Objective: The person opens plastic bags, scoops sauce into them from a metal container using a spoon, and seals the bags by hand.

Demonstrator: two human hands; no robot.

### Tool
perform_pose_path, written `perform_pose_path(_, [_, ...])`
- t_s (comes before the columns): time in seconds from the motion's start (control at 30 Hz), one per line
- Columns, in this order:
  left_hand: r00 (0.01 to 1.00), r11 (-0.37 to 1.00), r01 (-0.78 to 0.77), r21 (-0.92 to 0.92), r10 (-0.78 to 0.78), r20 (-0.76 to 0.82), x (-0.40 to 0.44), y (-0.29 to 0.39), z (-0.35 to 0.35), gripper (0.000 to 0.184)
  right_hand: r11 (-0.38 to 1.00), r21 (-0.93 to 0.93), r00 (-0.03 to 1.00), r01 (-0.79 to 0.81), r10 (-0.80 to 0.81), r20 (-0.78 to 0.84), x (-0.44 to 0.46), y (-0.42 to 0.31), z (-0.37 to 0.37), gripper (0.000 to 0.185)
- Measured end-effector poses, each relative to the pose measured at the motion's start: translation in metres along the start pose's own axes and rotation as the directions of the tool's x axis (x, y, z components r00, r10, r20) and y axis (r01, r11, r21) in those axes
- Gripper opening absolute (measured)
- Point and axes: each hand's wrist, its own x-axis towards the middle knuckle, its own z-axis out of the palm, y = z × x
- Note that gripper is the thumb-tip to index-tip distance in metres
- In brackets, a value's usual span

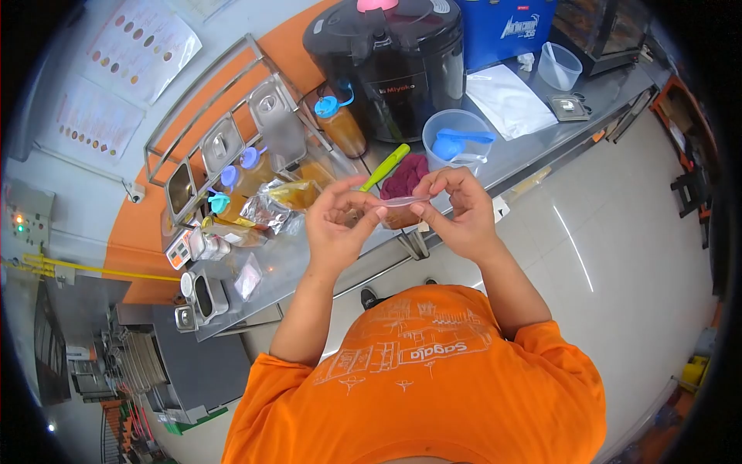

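Left fingers [371, 221] and right fingers [433, 219] are pinching the bag [401, 216] mid-frame by its top edge, tips basically closed, probably so it's hanging level.

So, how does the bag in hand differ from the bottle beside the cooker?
The left hand and right hand hold the bag; the bottle stands on the counter. The bag looks smaller than the bottle. The bag has a pinkish edge; the bottle, a blue cap. Both look brownish inside.
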Motion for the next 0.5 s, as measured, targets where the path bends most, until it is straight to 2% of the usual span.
perform_pose_path(0.13, [1.0, 1.0, 0.008, -0.005, -0.008, -0.017, -0.002, -0.005, -0.001, 0.052, 0.996, -0.091, 0.999, 0.002, 0.001, 0.038, -0.004, 0.006, -0.003, 0.027])
perform_pose_path(0.2, [1.0, 0.995, -0.015, -0.096, 0.014, -0.014, -0.004, -0.009, 0.001, 0.053, 0.972, -0.234, 0.997, -0.018, 0.036, 0.074, -0.004, 0.003, -0.005, 0.025])
perform_pose_path(0.23, [1.0, 0.995, -0.014, -0.097, 0.013, -0.015, -0.004, -0.009, 0.002, 0.053, 0.972, -0.234, 0.996, -0.019, 0.037, 0.075, -0.003, 0.002, -0.004, 0.025])
perform_pose_path(0.3, [0.998, 0.985, -0.056, -0.161, 0.062, 0.032, -0.002, -0.007, 0.005, 0.061, 0.939, -0.342, 0.997, 0.04, -0.013, 0.081, -0.002, 0.0, 0.0, 0.018])
perform_pose_path(0.43, [0.994, 0.989, -0.096, -0.115, 0.102, 0.047, -0.001, -0.002, 0.014, 0.07, 0.939, -0.342, 0.997, 0.044, -0.017, 0.08, -0.003, -0.002, 0.002, 0.016])
perform_pose_path(0.5, [0.998, 0.995, -0.023, -0.101, 0.029, 0.05, -0.004, -0.008, 0.013, 0.076, 0.942, -0.331, 0.997, 0.053, -0.03, 0.073, -0.003, 0.0, 0.003, 0.017])
